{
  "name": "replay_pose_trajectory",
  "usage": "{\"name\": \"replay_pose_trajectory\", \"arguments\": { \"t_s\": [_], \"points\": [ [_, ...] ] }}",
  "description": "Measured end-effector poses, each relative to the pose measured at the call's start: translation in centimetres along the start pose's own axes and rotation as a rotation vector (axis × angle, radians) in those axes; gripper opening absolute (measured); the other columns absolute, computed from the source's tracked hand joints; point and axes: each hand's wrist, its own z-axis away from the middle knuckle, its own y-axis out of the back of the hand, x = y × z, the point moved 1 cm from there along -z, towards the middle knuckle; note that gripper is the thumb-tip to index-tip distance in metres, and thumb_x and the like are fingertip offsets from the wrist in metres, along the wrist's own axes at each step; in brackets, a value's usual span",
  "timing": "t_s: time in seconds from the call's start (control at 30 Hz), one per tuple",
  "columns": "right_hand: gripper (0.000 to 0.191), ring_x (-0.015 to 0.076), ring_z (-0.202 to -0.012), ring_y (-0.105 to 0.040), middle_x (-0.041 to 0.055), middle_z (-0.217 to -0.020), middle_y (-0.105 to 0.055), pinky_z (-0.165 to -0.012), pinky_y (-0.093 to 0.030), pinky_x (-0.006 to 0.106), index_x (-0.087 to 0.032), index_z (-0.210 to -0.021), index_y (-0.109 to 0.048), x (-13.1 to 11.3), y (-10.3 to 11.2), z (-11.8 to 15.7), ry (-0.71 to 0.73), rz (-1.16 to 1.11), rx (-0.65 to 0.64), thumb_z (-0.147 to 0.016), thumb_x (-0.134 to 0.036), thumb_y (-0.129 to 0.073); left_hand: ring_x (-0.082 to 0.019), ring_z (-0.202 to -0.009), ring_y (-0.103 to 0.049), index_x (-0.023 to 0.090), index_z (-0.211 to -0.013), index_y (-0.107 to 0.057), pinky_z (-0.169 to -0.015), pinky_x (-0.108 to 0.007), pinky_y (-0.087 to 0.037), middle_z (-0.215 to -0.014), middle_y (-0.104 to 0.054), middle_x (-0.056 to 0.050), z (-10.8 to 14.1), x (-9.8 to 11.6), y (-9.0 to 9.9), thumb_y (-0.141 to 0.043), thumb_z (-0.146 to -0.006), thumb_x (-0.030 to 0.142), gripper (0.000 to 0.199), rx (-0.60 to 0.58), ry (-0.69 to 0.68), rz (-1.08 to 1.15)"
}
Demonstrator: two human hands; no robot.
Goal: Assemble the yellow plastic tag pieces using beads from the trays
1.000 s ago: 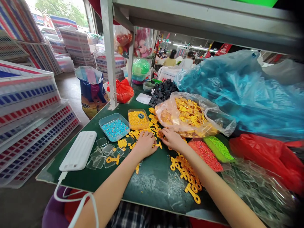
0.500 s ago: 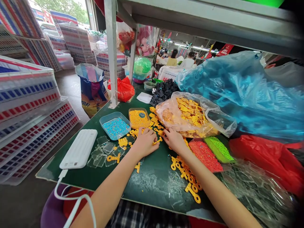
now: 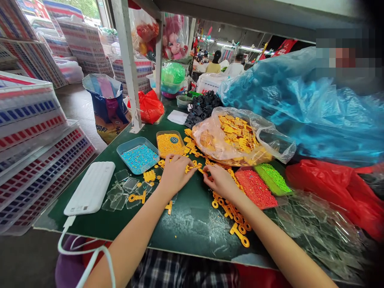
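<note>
My left hand (image 3: 176, 174) is closed on a small yellow plastic piece (image 3: 195, 166) at the middle of the green table (image 3: 192, 224). My right hand (image 3: 218, 180) has its thumb and fingertips pinched at the other end of that piece, beside the left fingertips; how firmly it grips is hard to see. Behind the hands lies a clear bag of yellow parts (image 3: 238, 134). Yellow beads fill a tray (image 3: 170, 144) behind my left hand, with a tray of blue beads (image 3: 139, 157) farther left. More yellow parts (image 3: 239, 234) lie in front of my right forearm.
A white power bank (image 3: 90, 188) with a cable and clear plastic squares (image 3: 121, 192) lie at left. Red beads (image 3: 256, 188) and green beads (image 3: 273, 179) are at right, near a red bag (image 3: 336, 192). Black parts (image 3: 204, 108) sit farther back. People sit in the background.
The view has shifted slightly. My left hand has turned, and the yellow piece it held tilted near its thumb now lies between both hands' fingertips.
</note>
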Motion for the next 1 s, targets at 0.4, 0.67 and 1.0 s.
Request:
{"name": "replay_pose_trajectory", "arguments": {
  "t_s": [0.4, 0.67, 1.0],
  "points": [
    [0.015, 0.0220, -0.100, -0.063, 0.0071, -0.115, -0.071, -0.087, -0.050, 0.040, -0.026, -0.100, -0.073, -0.9, 1.4, 3.5, 0.215, -0.263, -0.005, -0.094, -0.028, -0.059, -0.024, -0.094, -0.067, 0.023, -0.092, -0.076, -0.091, -0.041, -0.046, -0.096, -0.078, -0.003, -0.5, -0.2, -0.7, -0.052, -0.096, 0.039, 0.029, -0.232, 0.030, 0.051],
    [0.021, 0.0240, -0.100, -0.059, 0.0070, -0.104, -0.070, -0.087, -0.046, 0.039, -0.020, -0.111, -0.064, 0.1, 1.2, 3.6, 0.148, -0.261, 0.032, -0.091, -0.026, -0.063, -0.021, -0.083, -0.067, 0.025, -0.090, -0.077, -0.094, -0.042, -0.045, -0.087, -0.078, -0.001, -0.5, 0.3, -1.7, -0.052, -0.096, 0.045, 0.033, -0.375, 0.017, 0.071],
    [0.017, 0.0229, -0.092, -0.055, 0.0067, -0.091, -0.064, -0.080, -0.040, 0.034, -0.019, -0.096, -0.065, -0.3, 1.3, 3.7, 0.097, -0.242, -0.002, -0.089, -0.035, -0.065, -0.023, -0.095, -0.067, 0.027, -0.093, -0.076, -0.094, -0.042, -0.045, -0.095, -0.077, -0.001, -0.7, 0.3, -1.6, -0.063, -0.092, 0.035, 0.016, -0.362, -0.075, 0.022]
  ]
}}
